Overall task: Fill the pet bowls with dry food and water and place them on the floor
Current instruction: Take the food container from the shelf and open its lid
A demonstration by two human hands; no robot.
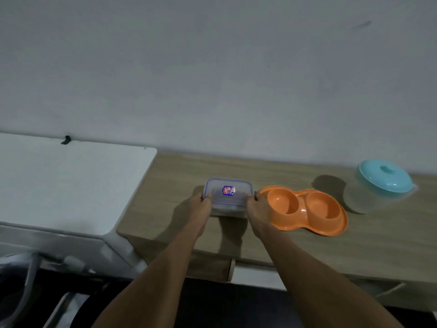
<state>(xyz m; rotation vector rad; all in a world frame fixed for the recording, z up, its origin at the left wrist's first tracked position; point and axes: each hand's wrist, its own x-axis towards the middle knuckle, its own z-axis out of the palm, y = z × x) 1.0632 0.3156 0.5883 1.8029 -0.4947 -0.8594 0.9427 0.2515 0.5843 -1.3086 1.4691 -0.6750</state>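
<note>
Just left of the orange double pet bowl point(307, 209), my left hand point(201, 207) and right hand point(256, 207) clasp the lidded food container point(228, 194) on the table point(165, 209). Opening comes next, I judge: its lid clips need releasing before pouring.

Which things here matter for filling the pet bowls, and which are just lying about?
For the job:
orange double pet bowl
clear lidded container, held by left hand and right hand
jug with turquoise lid

Just there:
white appliance top
small black clip
</note>
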